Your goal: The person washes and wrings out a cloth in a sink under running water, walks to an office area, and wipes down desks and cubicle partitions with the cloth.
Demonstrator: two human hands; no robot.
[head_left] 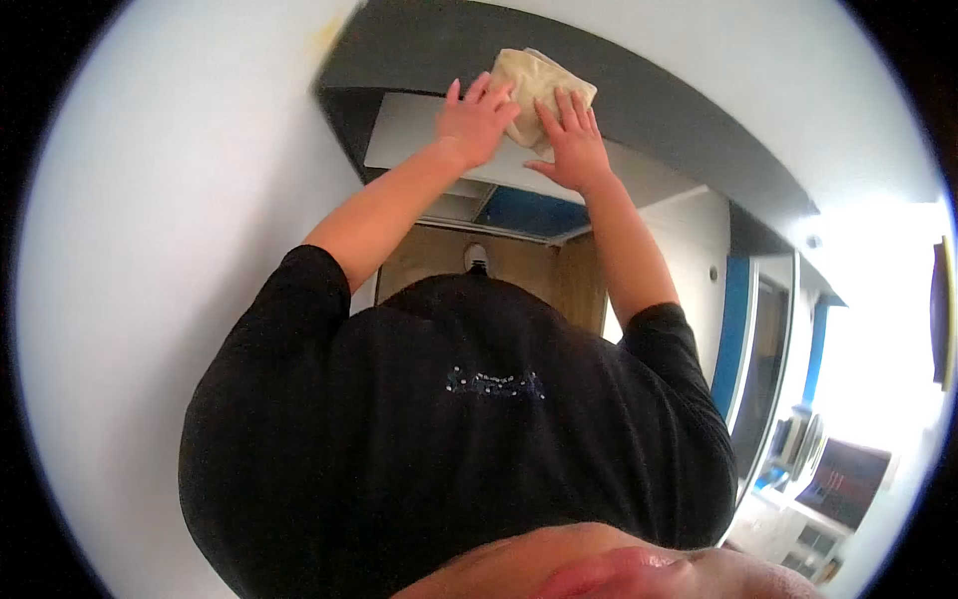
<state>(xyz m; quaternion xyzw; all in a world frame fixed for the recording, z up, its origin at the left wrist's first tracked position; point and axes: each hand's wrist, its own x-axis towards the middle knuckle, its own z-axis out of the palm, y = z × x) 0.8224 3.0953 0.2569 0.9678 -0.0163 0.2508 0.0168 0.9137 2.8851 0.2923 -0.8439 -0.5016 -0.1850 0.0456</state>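
A folded beige cloth (544,92) lies against the dark grey surface (429,50) at the top of the view. On the cloth's left edge rests my left hand (477,122), its fingers apart, with the fingertips at the cloth. My right hand (577,148) lies on the cloth's lower right part, fingers spread, thumb pointing out to the left below it. Neither hand is wrapped round the cloth.
Below the dark surface is a white panel (399,135), with a blue panel (534,212) lower down. A white wall (130,250) rises on the left. At the right stand a sliding door frame (768,349) and a white shelf unit (798,529).
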